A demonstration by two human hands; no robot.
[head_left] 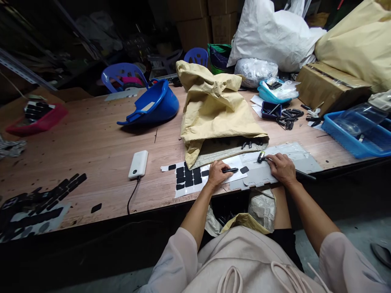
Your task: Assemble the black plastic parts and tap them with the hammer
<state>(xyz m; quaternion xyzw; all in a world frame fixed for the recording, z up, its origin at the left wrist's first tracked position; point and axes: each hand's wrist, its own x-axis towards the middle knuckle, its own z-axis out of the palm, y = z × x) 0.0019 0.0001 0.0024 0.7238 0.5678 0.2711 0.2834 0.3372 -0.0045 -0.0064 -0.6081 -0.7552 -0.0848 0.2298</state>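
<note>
Right of centre, the left hand [217, 174] is closed on a black piece [231, 170], the right hand [281, 167] on a hammer [261, 157]; table edge [168, 202] runs below, bag [220, 112] above.

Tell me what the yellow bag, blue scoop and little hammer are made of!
Yellow bag: maybe woven plastic or thick paper, dull and crumpled.
Blue scoop: likely smooth plastic, with glossy highlights.
Little hammer: perhaps partly metal, judging by its shiny end; rest unclear.

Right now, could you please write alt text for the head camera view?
The person's left hand holds a slim black part and the right hand grips a small hammer at a wood-grain table. Black patches on a white sheet lie beside the left hand, with a yellow sack just beyond.
</note>
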